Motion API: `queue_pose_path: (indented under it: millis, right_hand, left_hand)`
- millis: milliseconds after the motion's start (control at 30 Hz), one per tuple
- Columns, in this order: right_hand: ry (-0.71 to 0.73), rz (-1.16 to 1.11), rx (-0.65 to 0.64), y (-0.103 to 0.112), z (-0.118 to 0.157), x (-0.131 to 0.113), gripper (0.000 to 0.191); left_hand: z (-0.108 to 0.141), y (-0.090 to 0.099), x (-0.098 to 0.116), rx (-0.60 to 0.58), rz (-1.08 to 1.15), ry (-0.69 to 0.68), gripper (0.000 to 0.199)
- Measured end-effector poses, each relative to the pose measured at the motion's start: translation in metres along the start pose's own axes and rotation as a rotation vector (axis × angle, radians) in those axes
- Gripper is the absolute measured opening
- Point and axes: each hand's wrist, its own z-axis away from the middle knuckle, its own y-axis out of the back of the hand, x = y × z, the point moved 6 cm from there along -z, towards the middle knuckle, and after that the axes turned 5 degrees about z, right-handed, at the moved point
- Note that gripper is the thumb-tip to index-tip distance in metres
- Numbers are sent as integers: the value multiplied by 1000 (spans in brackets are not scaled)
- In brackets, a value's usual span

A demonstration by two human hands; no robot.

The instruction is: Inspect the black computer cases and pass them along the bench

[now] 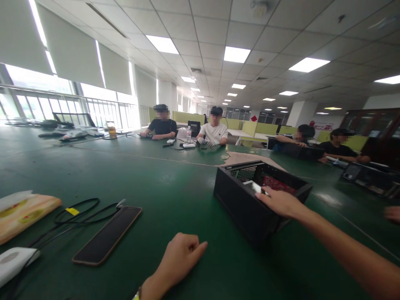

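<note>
A black computer case (239, 208) lies on the green table with its open side up. A red circuit board (278, 183) and a pale rectangular part (252, 186) show inside it. My right hand (279, 202) is closed on the case's near rim, the thumb beside the pale part; its other fingers are mostly hidden. To the left and nearer to me, my left hand (179, 256) rests on the table, fingers curled, thumb sticking out, with nothing visible in it. It is apart from the case.
A dark phone (108, 235), a black cable (78, 218), a patterned packet (28, 210) and a white device (15, 262) lie at left on the green table (150, 183). Several people sit across the table. Another case (368, 177) stands at right, near a person's hand (392, 213).
</note>
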Motion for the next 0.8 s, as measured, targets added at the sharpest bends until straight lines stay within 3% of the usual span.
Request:
queue_pose_path:
  millis: [67,167,233,300,400,500,633,800]
  right_hand:
    - [114,20,-47,7,25,-65,73]
    - [390,75,-129,33,72,-155,75]
    - [590,-62,-299,42,93,-196,66]
    - [661,-182,-394,45,90,-211,59]
    - [577,-110,-221,37,55,-189,46]
    - [564,-18,-122,17,40,-150,29]
    - [509,42,-98,-3,65,-104,26]
    - [321,54,-139,-2,98,-67,25]
  left_hand:
    - [-4,44,12,216,107,-44,49]
    - [-15,116,54,464,110,-171,49]
    - [-30,151,88,513,52,-261,50]
    - [-50,170,117,465,-32,-330,49]
    - [-75,170,131,289,-210,-332,46]
    - [-86,155,116,125,-386,-260,44]
    - [-95,127,103,-5,-515,-277,38]
    - [-111,77,122,-166,-569,-367,28]
